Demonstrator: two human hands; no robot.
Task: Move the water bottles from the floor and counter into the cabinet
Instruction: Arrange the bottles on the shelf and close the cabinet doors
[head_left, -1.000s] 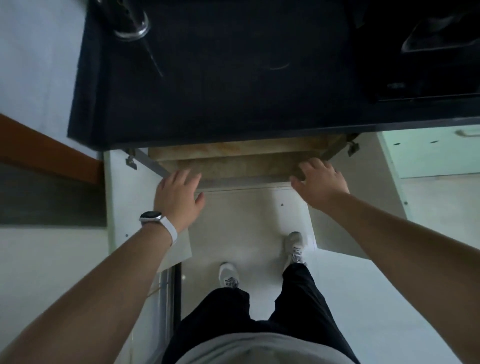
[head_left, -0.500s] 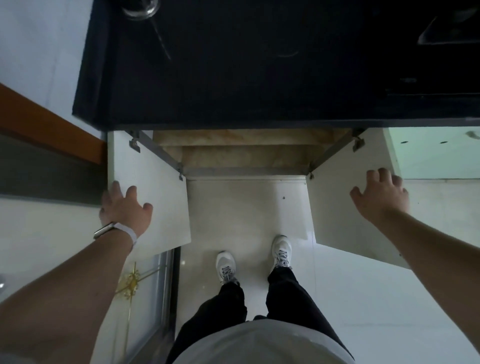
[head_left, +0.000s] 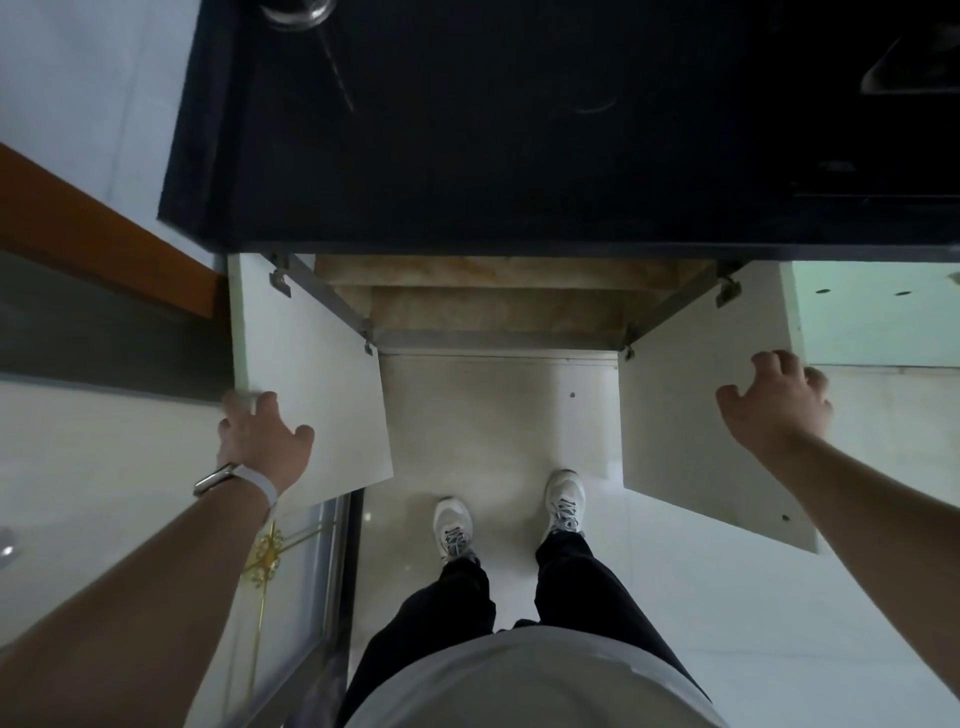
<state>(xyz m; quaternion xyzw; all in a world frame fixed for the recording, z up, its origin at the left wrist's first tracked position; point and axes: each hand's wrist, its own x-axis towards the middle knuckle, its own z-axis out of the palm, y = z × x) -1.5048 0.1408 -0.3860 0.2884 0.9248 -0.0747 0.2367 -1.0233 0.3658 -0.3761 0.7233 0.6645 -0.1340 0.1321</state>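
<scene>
Under the black counter (head_left: 519, 130) the cabinet (head_left: 498, 306) stands with both white doors swung wide, its tan shelves bare where I can see them. My left hand (head_left: 265, 441) grips the outer edge of the left door (head_left: 322, 395), thumb on its inner face. My right hand (head_left: 774, 410) curls over the top edge of the right door (head_left: 675, 415). No water bottle shows clearly. A round clear object (head_left: 296, 10), cut off by the frame, sits at the counter's far left.
My two white shoes (head_left: 454, 525) stand on the pale floor between the doors. A glass panel with a gold ornament (head_left: 270, 556) runs along the left. A sink (head_left: 909, 67) is set into the counter's far right. A pale green cabinet front (head_left: 872, 317) lies right of the open door.
Both hands moved outward from the cabinet's middle, swinging the two doors fully apart. I have stepped back a little, and the cabinet opening now shows between the doors.
</scene>
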